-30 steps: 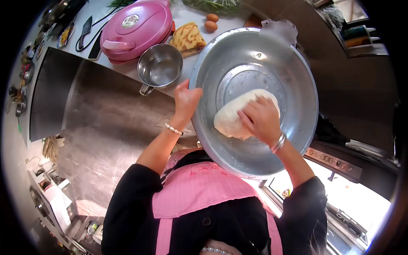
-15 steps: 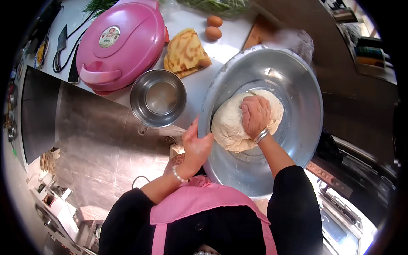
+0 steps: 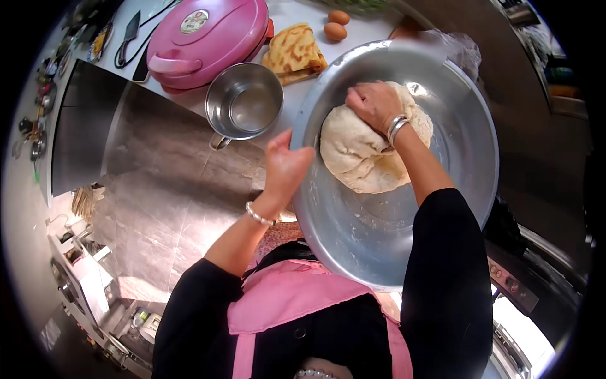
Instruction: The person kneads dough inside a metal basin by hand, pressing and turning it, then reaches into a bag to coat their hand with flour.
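A large metal basin (image 3: 353, 246) holds a thick mass of pale dough (image 3: 360, 155). My right hand (image 3: 377, 104), closed into a fist, presses on the upper part of the dough; whether its fingers grip any dough is hidden. At the basin's left rim is my left hand (image 3: 287, 164), wrapped on the edge with its thumb on the near side and some fingers hidden. Just left of the basin stands a steel cup (image 3: 245, 104) with a handle and a little cloudy liquid inside.
Flatbread pieces (image 3: 293, 50), two brown eggs (image 3: 336, 26) and a round pink appliance (image 3: 208, 38) sit on the white counter. Farther left lies a knife (image 3: 128, 38). A plastic bag (image 3: 461, 50) is behind the basin, and a control panel (image 3: 508, 278) is at the lower right.
My right hand has moved up and back across the dough, which looks wider and more folded. My left hand stays at the rim. The camera view has shifted.
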`<act>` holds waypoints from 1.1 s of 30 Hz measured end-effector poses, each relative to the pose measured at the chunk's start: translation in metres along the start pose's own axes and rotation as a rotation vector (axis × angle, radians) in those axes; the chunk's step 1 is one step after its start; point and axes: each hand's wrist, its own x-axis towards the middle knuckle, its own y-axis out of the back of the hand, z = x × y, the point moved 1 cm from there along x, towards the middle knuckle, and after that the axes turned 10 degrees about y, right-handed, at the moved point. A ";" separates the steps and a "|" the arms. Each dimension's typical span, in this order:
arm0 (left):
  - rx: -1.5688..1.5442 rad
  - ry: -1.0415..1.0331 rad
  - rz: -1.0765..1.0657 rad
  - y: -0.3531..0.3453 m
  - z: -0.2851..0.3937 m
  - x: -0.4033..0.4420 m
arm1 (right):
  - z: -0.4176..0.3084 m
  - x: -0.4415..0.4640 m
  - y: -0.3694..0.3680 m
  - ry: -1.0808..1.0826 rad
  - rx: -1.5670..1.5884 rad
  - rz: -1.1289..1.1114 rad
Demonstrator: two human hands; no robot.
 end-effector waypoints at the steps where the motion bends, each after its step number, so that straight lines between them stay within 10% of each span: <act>1: 0.000 0.009 0.032 -0.002 0.002 0.000 | -0.009 -0.006 0.009 0.066 0.024 -0.056; 8: 0.019 0.011 0.033 -0.009 0.008 0.001 | -0.093 -0.087 0.028 0.631 0.298 -0.512; 11: 0.027 0.014 0.025 -0.008 0.006 0.004 | -0.073 -0.088 0.034 0.583 0.528 -0.155; 14: 0.045 0.027 0.038 -0.009 0.009 0.000 | -0.024 -0.064 0.058 0.162 0.428 0.203; 20: -0.029 0.037 0.038 -0.010 0.012 -0.002 | 0.016 -0.034 0.005 -0.545 0.771 -0.532; 23: -0.079 0.043 0.034 -0.011 0.010 -0.003 | -0.011 -0.068 0.034 -0.389 0.545 -0.455; 27: -0.063 0.086 -0.003 -0.004 -0.003 0.003 | -0.099 -0.143 0.084 -0.073 -0.091 0.208; 33: -0.188 0.166 -0.030 -0.012 0.003 -0.001 | -0.092 -0.170 0.030 -0.341 -0.179 0.482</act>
